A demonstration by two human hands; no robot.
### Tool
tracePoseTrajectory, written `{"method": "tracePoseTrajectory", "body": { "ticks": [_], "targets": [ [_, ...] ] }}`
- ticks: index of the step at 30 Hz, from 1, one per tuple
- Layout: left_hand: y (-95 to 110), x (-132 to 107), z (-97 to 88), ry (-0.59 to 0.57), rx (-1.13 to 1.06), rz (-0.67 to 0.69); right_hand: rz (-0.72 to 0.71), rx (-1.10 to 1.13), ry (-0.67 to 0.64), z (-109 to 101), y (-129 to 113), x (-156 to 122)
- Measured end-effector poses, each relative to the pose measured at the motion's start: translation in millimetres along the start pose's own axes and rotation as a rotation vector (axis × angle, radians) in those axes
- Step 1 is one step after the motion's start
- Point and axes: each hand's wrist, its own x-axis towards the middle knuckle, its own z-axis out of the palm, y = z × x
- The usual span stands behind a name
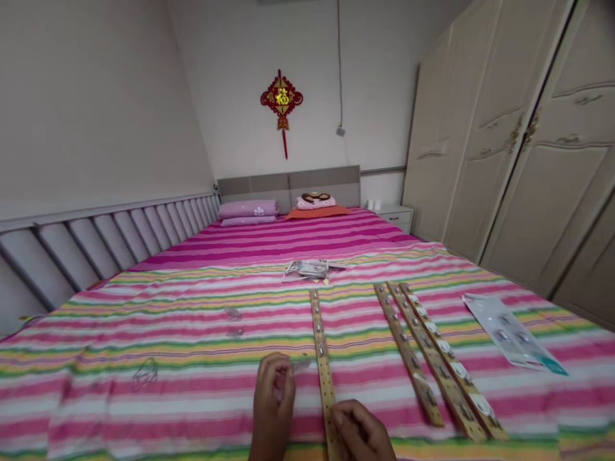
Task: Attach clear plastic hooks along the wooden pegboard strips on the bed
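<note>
A: Where do we have the wooden strip [325, 374]?
B: It lies lengthwise on the striped sheet [202, 410], between our two hands, pointing away from us. We see small metal pieces along its far part and rows of dark dots nearer to us.
A: And our left hand [273, 394]?
B: Just left of the strip, thumb and fingers nearly closed, apparently pinching a thin, clear piece [302, 364] that juts to the right.
A: Our right hand [364, 430]?
B: At the strip's near right edge, fingers curled and thumb against the wood. We cannot tell whether it grips anything.
A: What lies around us?
B: To the right, three more strips [439, 365] side by side, then a flat clear packet [516, 336]. To the left, a crumpled clear wrapper [145, 373]. Farther off, beyond our strip, we see a cluttered bundle [308, 269].
</note>
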Motion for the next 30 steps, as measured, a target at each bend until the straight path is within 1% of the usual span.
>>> {"method": "tracePoseTrajectory", "body": {
  "ticks": [2, 4, 6, 8, 11, 13, 18, 21, 23, 25, 27, 30],
  "targets": [
    [10.3, -10.2, 1.5, -0.062, 0.1, 0.25, 0.046, 0.056, -0.035, -8.8, -6.8, 0.7],
    [18.3, -17.0, -0.2, -0.128, 0.152, 0.424, 0.067, 0.091, -0.02, -16.7, -9.7, 1.7],
    [24.6, -20.4, -4.5, -0.199, 0.176, 0.515, 0.094, 0.144, 0.016, -20.5, -10.7, 2.1],
    [29.5, -21.2, -10.2, -0.305, 0.189, 0.534, 0.143, 0.232, 0.016, -19.8, -12.4, 1.6],
    [35.0, -20.4, -17.8, -0.479, 0.148, 0.462, 0.233, 0.361, -0.047, -14.9, -19.0, -1.3],
    [37.1, -20.7, -20.7, -0.57, 0.084, 0.397, 0.259, 0.404, -0.109, -13.2, -25.1, -4.1],
    [35.8, -26.2, -22.2, -0.768, -0.036, 0.252, 0.204, 0.315, -0.351, -21.5, -35.4, -9.7],
    [31.8, -29.9, -20.7, -0.854, -0.087, 0.195, 0.245, 0.271, -0.471, -28.5, -37.1, -11.0],
    [29.4, -31.3, -18.6, -0.886, -0.123, 0.167, 0.28, 0.27, -0.513, -31.0, -37.0, -10.9],
    [27.9, -31.7, -15.9, -0.894, -0.159, 0.135, 0.307, 0.297, -0.518, -31.6, -35.7, -9.9],
    [26.9, -31.0, -13.5, -0.875, -0.189, 0.094, 0.325, 0.341, -0.504, -31.1, -33.5, -8.1],
    [23.9, -28.5, -11.3, -0.817, -0.248, -0.005, 0.318, 0.369, -0.482, -29.1, -29.7, -4.0]
  ]
}}
